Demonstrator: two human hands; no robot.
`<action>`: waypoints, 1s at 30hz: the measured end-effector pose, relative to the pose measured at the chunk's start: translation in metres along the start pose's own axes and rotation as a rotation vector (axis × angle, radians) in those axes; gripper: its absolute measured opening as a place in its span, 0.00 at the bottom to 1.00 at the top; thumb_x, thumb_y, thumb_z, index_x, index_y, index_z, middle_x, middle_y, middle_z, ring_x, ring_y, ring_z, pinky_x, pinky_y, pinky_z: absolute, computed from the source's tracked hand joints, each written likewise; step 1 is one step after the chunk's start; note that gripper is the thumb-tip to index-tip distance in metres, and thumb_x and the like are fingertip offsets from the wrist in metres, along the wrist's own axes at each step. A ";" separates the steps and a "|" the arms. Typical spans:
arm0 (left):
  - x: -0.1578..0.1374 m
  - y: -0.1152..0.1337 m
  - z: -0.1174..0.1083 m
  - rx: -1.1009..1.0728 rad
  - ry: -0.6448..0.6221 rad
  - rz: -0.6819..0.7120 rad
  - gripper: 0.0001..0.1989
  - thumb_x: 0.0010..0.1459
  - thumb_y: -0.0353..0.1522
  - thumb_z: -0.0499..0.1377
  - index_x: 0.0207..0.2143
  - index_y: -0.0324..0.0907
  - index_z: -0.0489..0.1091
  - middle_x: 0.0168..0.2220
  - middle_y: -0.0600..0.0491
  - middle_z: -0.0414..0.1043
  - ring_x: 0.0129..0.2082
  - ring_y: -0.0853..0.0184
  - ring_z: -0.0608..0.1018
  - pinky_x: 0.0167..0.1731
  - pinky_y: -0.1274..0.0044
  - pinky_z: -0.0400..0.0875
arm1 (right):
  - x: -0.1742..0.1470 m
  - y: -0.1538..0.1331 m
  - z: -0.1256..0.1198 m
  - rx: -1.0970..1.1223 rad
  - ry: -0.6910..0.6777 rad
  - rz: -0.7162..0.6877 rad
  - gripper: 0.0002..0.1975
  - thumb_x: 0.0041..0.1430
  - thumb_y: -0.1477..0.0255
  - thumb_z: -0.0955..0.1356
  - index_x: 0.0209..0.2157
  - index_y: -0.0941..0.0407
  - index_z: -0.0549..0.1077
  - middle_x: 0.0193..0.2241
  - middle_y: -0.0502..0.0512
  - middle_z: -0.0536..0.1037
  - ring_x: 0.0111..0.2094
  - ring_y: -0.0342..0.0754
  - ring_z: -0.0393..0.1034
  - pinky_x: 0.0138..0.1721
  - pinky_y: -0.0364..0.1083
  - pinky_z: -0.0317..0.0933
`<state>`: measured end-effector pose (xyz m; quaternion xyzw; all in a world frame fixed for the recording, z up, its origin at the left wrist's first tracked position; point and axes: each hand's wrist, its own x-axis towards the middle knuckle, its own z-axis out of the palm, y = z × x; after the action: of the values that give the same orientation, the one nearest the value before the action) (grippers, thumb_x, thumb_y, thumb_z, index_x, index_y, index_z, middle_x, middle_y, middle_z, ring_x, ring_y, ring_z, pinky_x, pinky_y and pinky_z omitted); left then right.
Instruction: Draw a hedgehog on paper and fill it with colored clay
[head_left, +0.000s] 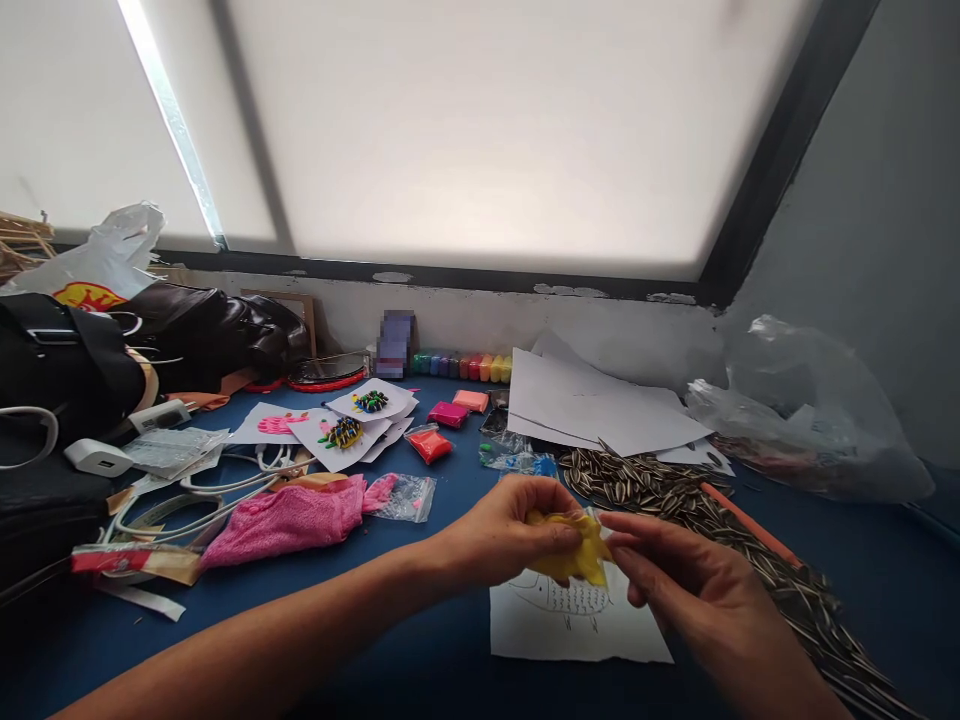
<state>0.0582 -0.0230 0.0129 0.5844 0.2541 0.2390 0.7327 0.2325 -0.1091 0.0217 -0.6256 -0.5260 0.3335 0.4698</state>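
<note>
While the left hand [523, 522] clamps one packet [595, 562] over one drawing [579, 632], the right hand [694, 580] touches the packet, grip unclear

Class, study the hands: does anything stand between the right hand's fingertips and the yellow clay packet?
Nothing visible does. The left hand holds the yellow clay packet, and the right hand has its fingertips at the right edge; contact is hard to tell. The sunflower seeds lie beyond, not between.

The yellow packet [597, 562] is glossy plastic, the drawing [555, 637] matt paper, the pink cloth [289, 525] rough.
</note>
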 end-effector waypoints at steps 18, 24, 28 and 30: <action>-0.002 0.003 -0.001 0.029 -0.019 -0.036 0.21 0.51 0.44 0.65 0.35 0.36 0.67 0.31 0.50 0.72 0.30 0.67 0.76 0.30 0.75 0.71 | -0.009 0.000 0.005 0.110 -0.082 0.129 0.23 0.49 0.56 0.73 0.45 0.51 0.79 0.29 0.52 0.78 0.22 0.42 0.65 0.20 0.40 0.60; -0.005 0.012 -0.006 0.050 -0.116 -0.010 0.24 0.45 0.25 0.67 0.45 0.39 0.67 0.43 0.51 0.68 0.32 0.75 0.72 0.33 0.80 0.68 | -0.005 0.004 0.003 0.150 -0.062 0.131 0.26 0.48 0.53 0.72 0.46 0.51 0.78 0.31 0.55 0.78 0.26 0.47 0.70 0.24 0.44 0.66; -0.004 0.019 -0.018 0.118 -0.144 0.064 0.24 0.50 0.29 0.66 0.50 0.40 0.67 0.50 0.46 0.66 0.41 0.67 0.74 0.39 0.75 0.70 | 0.000 -0.001 -0.003 0.102 -0.083 0.107 0.27 0.44 0.51 0.73 0.44 0.53 0.80 0.28 0.56 0.78 0.26 0.49 0.70 0.24 0.45 0.67; -0.004 0.023 -0.024 0.172 -0.174 0.075 0.25 0.50 0.31 0.67 0.51 0.40 0.67 0.50 0.45 0.67 0.45 0.64 0.74 0.41 0.74 0.70 | 0.001 -0.005 -0.004 0.082 -0.093 0.096 0.27 0.44 0.51 0.73 0.43 0.54 0.80 0.26 0.55 0.77 0.27 0.49 0.70 0.26 0.46 0.68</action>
<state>0.0384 -0.0035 0.0312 0.6726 0.1874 0.1918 0.6897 0.2352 -0.1087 0.0278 -0.6142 -0.5025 0.4057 0.4535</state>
